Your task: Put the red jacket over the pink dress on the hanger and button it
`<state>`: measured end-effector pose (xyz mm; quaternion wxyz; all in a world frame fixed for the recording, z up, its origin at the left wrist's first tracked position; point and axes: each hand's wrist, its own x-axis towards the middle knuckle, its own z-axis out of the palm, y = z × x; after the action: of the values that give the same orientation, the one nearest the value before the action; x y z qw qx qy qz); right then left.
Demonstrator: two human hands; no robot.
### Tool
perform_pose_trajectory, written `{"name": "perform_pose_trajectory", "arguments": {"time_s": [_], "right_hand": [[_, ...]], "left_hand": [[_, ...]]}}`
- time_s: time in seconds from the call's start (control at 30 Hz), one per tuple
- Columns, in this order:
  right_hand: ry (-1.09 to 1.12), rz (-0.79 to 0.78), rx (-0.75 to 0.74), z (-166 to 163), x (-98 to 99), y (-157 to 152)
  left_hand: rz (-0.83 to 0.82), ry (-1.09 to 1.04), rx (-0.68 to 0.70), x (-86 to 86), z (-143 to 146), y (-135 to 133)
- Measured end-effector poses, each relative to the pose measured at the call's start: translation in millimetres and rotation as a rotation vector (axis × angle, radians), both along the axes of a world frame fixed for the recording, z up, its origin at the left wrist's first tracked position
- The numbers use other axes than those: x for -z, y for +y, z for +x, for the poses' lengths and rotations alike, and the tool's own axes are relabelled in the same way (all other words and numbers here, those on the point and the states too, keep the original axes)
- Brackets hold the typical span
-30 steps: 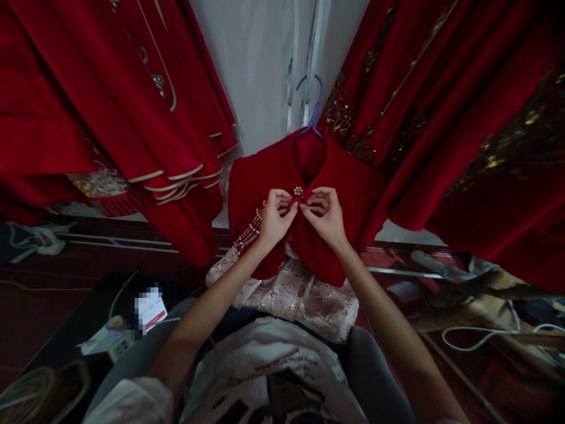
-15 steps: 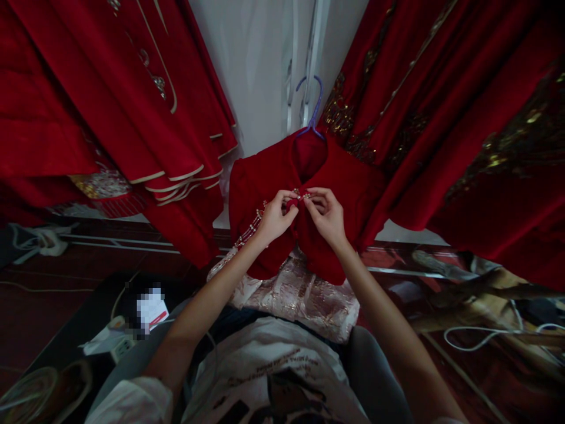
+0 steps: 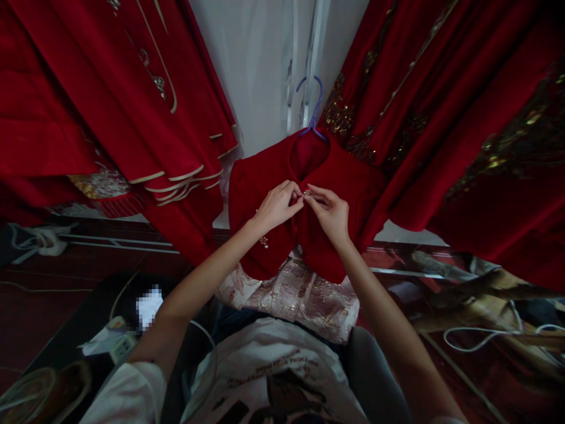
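A red jacket with a round neckline lies front up before me, on a purple hanger. Below its neckline, a small sparkling beaded ornament shows between my fingertips. My left hand is closed in a pinch on the jacket's front edge, right beside the ornament. From the other side, my right hand pinches the ornament between thumb and forefinger. More beadwork shows on the jacket below my left wrist. Pale pink brocade cloth lies under the jacket's hem, across my lap.
Red garments with pale piping hang at left. Others with gold sequins hang at right. Behind the hanger stands a white cabinet. A power strip is at lower left; a white cord loops at right.
My left hand has moved slightly up and right, closer to my right hand. The beaded strands beside my left wrist now show less. The left forearm has turned outward a little.
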<state>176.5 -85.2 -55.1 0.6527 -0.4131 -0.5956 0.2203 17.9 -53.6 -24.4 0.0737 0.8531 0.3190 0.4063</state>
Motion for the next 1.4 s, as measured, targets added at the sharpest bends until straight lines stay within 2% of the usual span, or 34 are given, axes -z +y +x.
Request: {"name": "perform_pose_trajectory", "arguments": {"time_s": [0.13,0.33,0.5,0.63,0.8,0.9,1.03,1.13,1.23,1.4], "right_hand": [[0.010,-0.003,-0.024,2.6,-0.6,4.6],[-0.012,-0.054,-0.075,5.5,-3.5,4.6],[-0.110,0.011,-0.036,1.0,-0.5,4.2],[-0.203,0.066,0.052,-8.1,12.3,-2.8],[-0.176,-0.122,0.107,8.1,27.6,-21.3],[0.004,-0.306,-0.025,31.4,21.4,-32.3],[0.184,-0.516,-0.257,48.8,1.8,-46.1],[0.151,-0.489,-0.332,48.8,-9.4,-54.5],[0.019,-0.427,-0.313,43.3,-13.3,-60.8],[-0.160,-0.449,-0.384,15.9,-2.8,-65.4]], "left_hand": [[0.015,0.051,0.000,-2.6,0.0,-2.1],[0.090,0.107,-0.097,-3.2,1.8,-8.1],[0.044,0.057,-0.059,5.3,7.3,-11.5],[-0.119,-0.148,-0.019,20.5,12.8,-16.8],[-0.329,-0.324,0.006,36.3,7.0,-21.2],[-0.478,-0.450,0.042,43.0,2.7,-24.1],[-0.736,-0.480,0.179,49.1,5.3,-40.5],[-0.767,-0.521,0.178,51.0,6.8,-57.1],[-0.733,-0.565,0.133,51.6,1.8,-66.4],[-0.997,-0.730,0.131,50.6,-12.7,-69.3]]}}
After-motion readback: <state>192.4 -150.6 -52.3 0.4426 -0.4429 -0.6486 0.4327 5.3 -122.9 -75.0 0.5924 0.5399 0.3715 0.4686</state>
